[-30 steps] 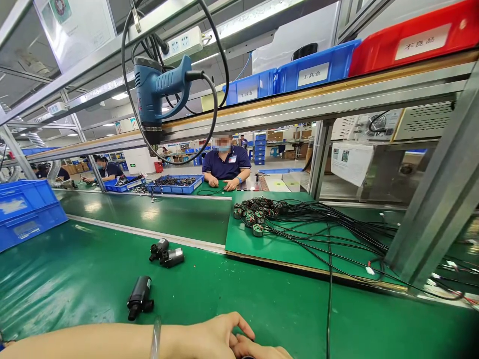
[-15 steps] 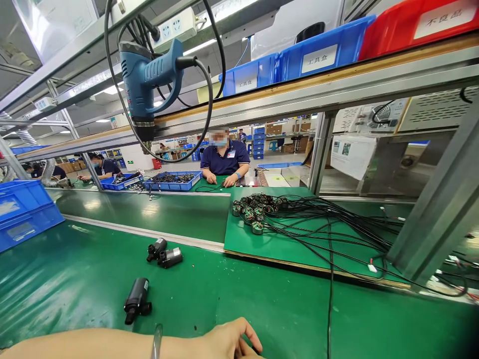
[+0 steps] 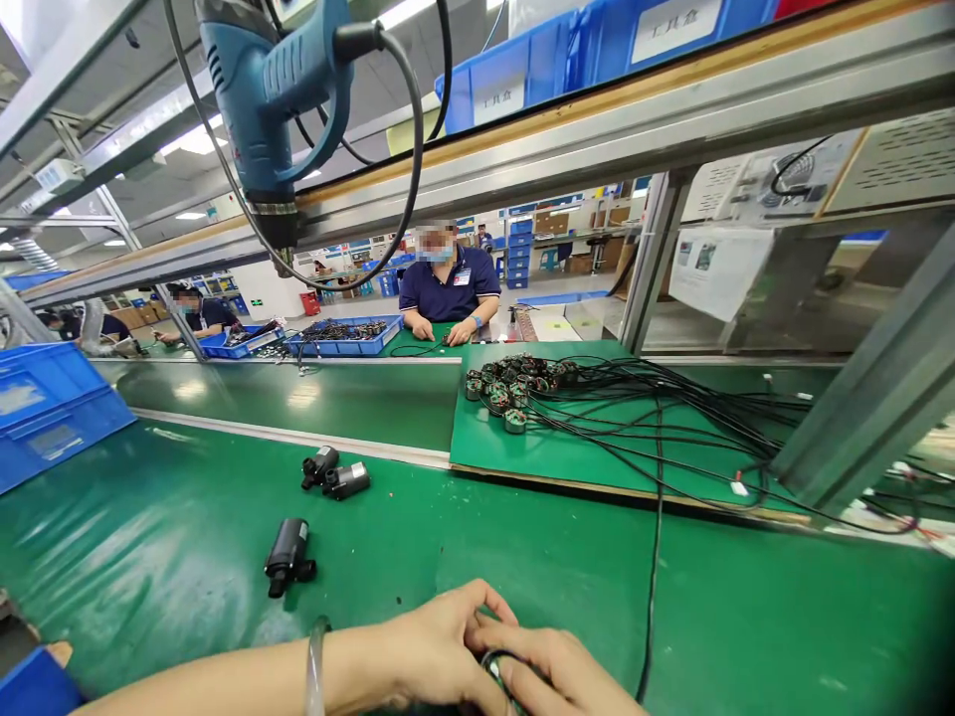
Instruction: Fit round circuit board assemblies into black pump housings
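Left hand [image 3: 437,641] and right hand [image 3: 571,671]: fingers closed around one round part [image 3: 492,663], partly hidden, near centre. Black housings [image 3: 289,549], three: left. Wired components [image 3: 514,422], heaped: farther, right of centre.

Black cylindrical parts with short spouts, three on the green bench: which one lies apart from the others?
The front black cylindrical part, nearest the camera, lies alone; the other two lie close together behind it.

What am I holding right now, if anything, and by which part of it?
Your left hand and right hand appear to hold a small, round, black-rimmed part between them, around its rim; the rest is hidden, so its exact identity is unclear.
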Action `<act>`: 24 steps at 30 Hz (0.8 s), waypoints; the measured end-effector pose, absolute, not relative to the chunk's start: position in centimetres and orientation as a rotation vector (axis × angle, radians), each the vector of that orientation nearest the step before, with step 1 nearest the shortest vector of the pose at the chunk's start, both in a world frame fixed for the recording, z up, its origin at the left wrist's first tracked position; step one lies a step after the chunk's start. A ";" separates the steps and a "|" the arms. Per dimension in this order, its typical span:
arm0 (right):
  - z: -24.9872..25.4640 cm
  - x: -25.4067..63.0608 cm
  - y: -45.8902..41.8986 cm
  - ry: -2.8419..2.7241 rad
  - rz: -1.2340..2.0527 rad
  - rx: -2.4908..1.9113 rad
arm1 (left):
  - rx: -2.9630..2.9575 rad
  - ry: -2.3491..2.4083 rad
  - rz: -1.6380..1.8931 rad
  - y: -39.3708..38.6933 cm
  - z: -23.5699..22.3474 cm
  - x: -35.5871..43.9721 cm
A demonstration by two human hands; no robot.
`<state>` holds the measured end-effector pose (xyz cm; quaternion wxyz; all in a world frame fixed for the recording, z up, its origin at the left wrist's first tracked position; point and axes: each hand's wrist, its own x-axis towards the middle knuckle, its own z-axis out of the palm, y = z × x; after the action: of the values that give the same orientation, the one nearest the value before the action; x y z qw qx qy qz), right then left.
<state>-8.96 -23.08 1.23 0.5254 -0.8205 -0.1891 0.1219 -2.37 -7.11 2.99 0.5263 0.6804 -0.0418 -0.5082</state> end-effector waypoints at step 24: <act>0.1 -9.9 -24.6 -0.081 0.445 -1.958 | 1.808 -0.638 -0.800 -4.2 -2.5 -3.3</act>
<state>-9.90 -24.59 0.11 0.5363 -0.8224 -0.0340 0.1867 -3.26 -4.21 -2.48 0.5072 0.7500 -0.2647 -0.3319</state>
